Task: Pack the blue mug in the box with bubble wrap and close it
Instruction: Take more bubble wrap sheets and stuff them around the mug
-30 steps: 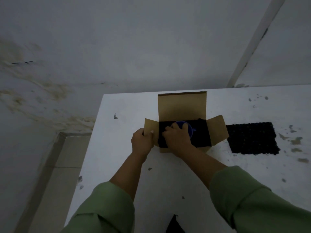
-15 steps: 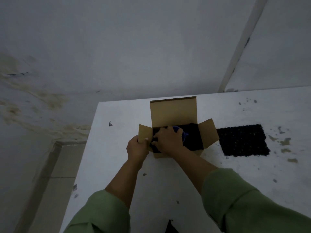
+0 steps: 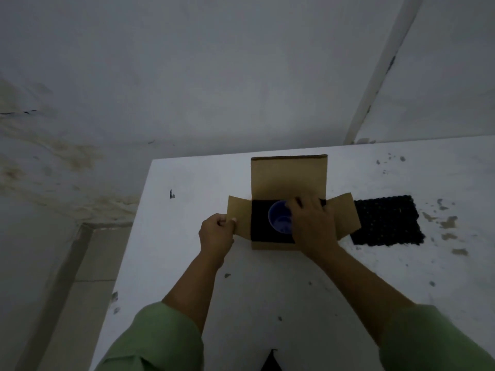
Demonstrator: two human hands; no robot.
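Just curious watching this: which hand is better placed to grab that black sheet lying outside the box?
Probably the right hand: it is at the box's right side, nearest the black sheet; the left hand pinches the left flap.

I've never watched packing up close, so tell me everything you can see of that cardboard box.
The cardboard box is plain brown and sits open on the white table, its back flap upright and its side flaps spread. Dark wrap lines it around a blue mug. The left hand pinches the left flap; the right hand reaches inside.
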